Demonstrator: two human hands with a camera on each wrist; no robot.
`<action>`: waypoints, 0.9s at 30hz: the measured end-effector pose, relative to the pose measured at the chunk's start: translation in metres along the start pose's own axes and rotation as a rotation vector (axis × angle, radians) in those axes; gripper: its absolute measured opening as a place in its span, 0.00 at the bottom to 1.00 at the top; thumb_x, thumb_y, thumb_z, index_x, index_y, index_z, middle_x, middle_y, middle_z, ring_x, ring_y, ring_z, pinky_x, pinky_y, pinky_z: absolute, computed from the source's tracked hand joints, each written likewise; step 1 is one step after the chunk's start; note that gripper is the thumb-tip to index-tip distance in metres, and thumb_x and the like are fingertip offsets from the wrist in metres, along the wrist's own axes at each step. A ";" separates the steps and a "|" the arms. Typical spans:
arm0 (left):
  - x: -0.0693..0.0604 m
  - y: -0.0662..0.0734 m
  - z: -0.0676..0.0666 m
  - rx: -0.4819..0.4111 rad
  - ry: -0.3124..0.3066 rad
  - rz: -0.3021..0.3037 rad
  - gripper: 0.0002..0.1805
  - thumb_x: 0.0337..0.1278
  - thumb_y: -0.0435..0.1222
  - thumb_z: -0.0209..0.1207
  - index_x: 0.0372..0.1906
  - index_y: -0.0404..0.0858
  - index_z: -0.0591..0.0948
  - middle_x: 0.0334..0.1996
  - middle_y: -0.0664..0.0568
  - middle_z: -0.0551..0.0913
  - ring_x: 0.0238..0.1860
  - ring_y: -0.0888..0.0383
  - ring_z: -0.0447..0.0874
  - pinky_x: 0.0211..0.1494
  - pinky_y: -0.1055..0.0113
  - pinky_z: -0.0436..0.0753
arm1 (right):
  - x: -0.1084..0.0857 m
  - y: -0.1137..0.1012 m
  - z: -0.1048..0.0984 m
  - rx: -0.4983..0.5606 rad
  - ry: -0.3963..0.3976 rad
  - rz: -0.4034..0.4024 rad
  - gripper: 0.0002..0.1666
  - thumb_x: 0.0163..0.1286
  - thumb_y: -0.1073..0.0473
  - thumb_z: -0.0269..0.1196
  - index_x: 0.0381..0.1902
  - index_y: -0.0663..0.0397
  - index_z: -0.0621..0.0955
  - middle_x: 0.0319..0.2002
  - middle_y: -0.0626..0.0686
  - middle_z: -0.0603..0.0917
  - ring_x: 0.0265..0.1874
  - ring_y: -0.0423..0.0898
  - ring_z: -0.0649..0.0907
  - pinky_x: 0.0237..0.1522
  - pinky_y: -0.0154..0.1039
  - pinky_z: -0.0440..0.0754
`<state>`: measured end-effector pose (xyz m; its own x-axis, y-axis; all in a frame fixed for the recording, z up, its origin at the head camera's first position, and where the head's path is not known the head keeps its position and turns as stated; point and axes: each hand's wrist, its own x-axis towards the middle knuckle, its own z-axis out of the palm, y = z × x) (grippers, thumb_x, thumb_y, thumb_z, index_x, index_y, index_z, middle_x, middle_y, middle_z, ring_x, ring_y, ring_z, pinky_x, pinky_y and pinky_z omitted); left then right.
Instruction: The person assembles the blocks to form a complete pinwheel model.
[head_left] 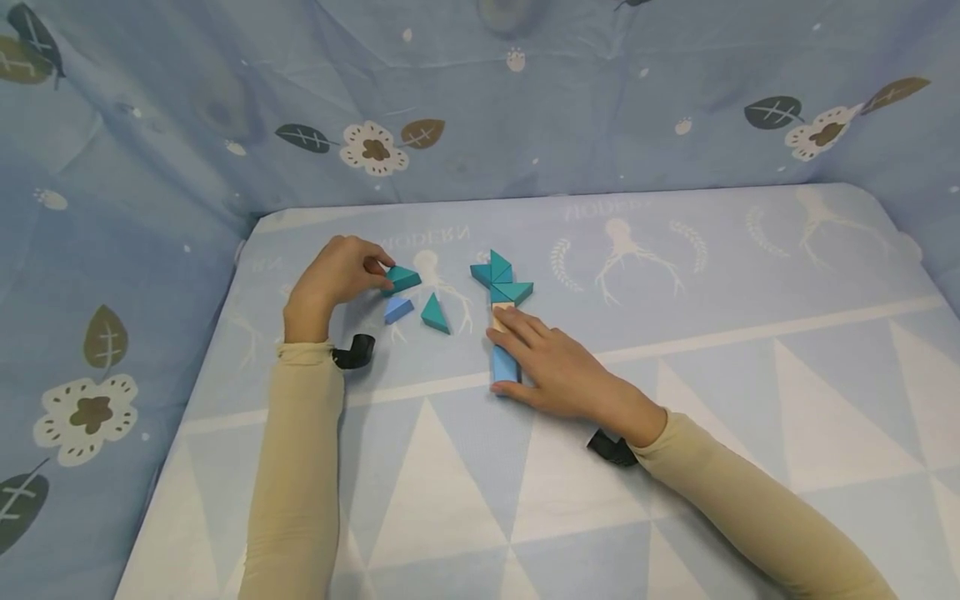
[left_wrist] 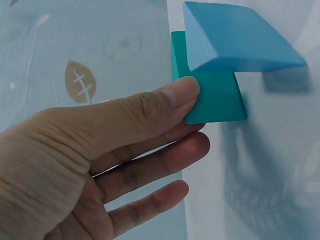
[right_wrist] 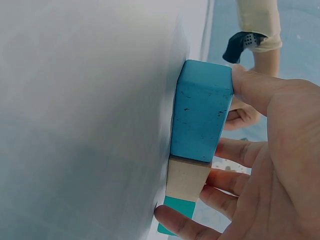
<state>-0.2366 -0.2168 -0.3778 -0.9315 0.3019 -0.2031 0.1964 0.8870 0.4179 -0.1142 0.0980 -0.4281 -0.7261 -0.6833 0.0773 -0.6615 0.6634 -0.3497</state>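
Note:
My left hand (head_left: 341,273) pinches a teal block (head_left: 403,280) between thumb and fingers; in the left wrist view the thumb lies across the teal block (left_wrist: 217,97), with a blue block (left_wrist: 242,40) partly in front of it. My right hand (head_left: 566,371) rests along a column made of a blue block (head_left: 505,365) and a wooden block (head_left: 503,307). Its thumb touches the near end of the blue block (right_wrist: 202,110), and the fingers lie beside the wooden block (right_wrist: 187,179). Teal triangular blocks (head_left: 513,292) join the column's far end.
A small blue block (head_left: 398,310) and a teal triangular block (head_left: 435,314) lie between the left hand and the column. Black devices (head_left: 354,352) are worn at both wrists. Patterned fabric (head_left: 480,100) stands behind the cloth-covered table (head_left: 465,517).

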 end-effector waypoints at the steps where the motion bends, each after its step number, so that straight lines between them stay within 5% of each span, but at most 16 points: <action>1: 0.000 0.001 0.000 0.000 0.000 -0.001 0.17 0.53 0.33 0.70 0.49 0.35 0.86 0.40 0.41 0.88 0.40 0.48 0.83 0.40 0.58 0.78 | 0.000 0.000 0.000 -0.002 0.003 -0.002 0.41 0.69 0.37 0.60 0.72 0.53 0.66 0.76 0.56 0.57 0.75 0.52 0.59 0.50 0.56 0.80; 27: 0.004 0.017 0.006 -0.018 -0.014 0.022 0.19 0.50 0.32 0.71 0.50 0.35 0.86 0.41 0.42 0.88 0.42 0.50 0.86 0.47 0.56 0.81 | 0.000 -0.001 -0.003 0.015 -0.014 0.012 0.42 0.69 0.37 0.59 0.72 0.53 0.66 0.77 0.56 0.55 0.76 0.52 0.58 0.53 0.57 0.78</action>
<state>-0.2349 -0.1978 -0.3771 -0.9225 0.3260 -0.2065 0.2109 0.8740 0.4378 -0.1139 0.0979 -0.4247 -0.7309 -0.6798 0.0605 -0.6503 0.6668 -0.3641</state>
